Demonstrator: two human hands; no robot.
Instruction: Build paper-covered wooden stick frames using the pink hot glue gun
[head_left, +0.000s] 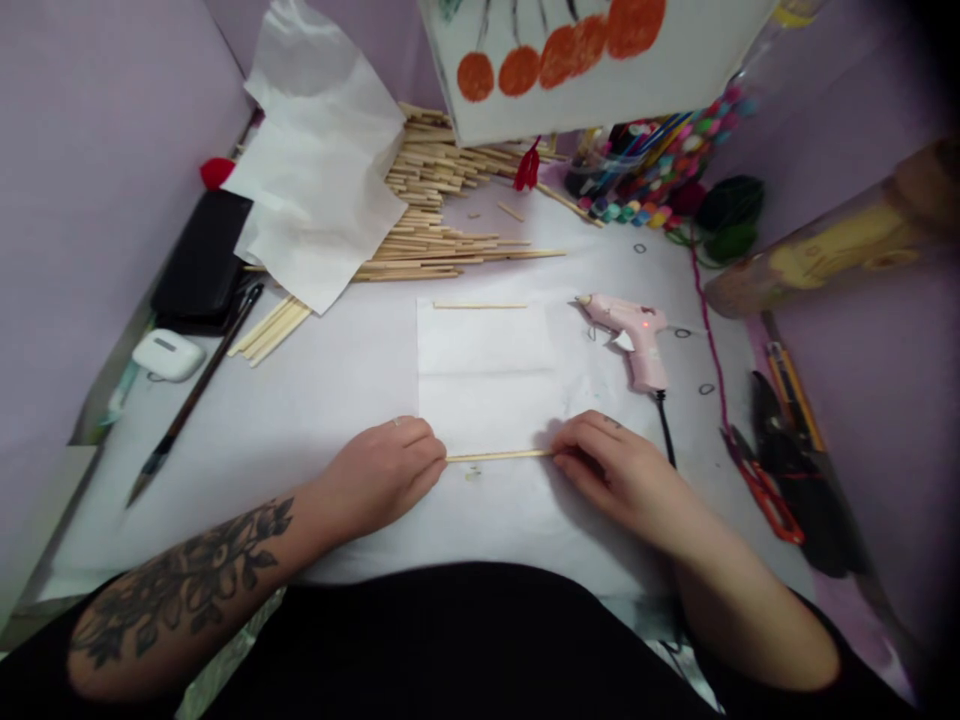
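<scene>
White covers the table (345, 380) I sit at, and it is the largest thing before me. At the far side, a picture (555, 110) with a row of orange-red rounds leans into view from the top. Far left, a big creased paper (315, 150) lies over part of a heap of sticks (442, 245), which spreads toward the middle. At the right, a clear tube (825, 245) with something yellow in it stands out at a slant, nearer me than the cup of pens (611, 165) and the dark green yarn (731, 210). In the middle lies a flat white sheet (487, 405), creased across. My left hand (397, 465) is at its near left corner and my right hand (604, 465) at its near right; both are narrow, fingers closed on the two ends of one stick. To the right of the sheet, the pink glue gun (634, 335) lies on its side, nozzle to the left, a small red light showing. At the left are a long brush (196, 400), a black case (201, 260) and a small white case (169, 355); at the right, red-handled scissors (772, 500). Thinnest are the near stick (500, 456), held level along the sheet's near edge, and the far stick (480, 306), lying near its far edge.
</scene>
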